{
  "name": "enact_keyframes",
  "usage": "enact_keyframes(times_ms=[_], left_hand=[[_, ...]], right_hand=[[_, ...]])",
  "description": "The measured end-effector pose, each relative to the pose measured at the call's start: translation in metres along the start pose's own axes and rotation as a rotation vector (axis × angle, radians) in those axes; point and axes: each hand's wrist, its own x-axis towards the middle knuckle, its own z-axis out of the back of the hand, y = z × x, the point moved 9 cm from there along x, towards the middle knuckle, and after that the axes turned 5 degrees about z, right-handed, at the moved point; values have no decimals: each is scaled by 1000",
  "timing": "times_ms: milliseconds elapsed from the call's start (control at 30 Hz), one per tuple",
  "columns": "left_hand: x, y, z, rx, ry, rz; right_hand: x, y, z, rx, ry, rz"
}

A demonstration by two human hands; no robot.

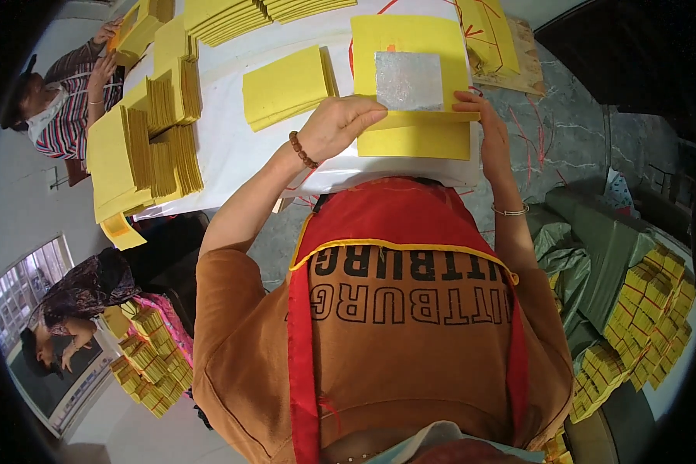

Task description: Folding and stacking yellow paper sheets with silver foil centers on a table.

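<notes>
Your left hand (340, 127) is pinching the sheet's (408, 81) folded edge at left; your right hand (489, 131) meets its right end, grip unclear.

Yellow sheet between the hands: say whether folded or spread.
Partly folded: the yellow sheet has its near edge turned up; its silver square shows beyond the fold.

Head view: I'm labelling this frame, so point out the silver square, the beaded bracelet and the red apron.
Silver square (408, 81): head view, on its middle.
Beaded bracelet (300, 151): head view, on its beads.
Red apron (387, 216): head view, on its bib.
</notes>
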Motion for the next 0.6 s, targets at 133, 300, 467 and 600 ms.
enact_keyframes(times_ms=[133,300,467,600], left_hand=[[2,11,1,-107,20,104],[4,24,-1,-204,33,173],[4,28,-2,-261,85,247],[6,33,-6,-303,106,249]], right_hand=[[1,1,0,14,-16,-25],[0,-6,1,61,-23,-70],[-3,-11,-1,-4,15,-38],[-4,-14,-1,79,10,-77]])
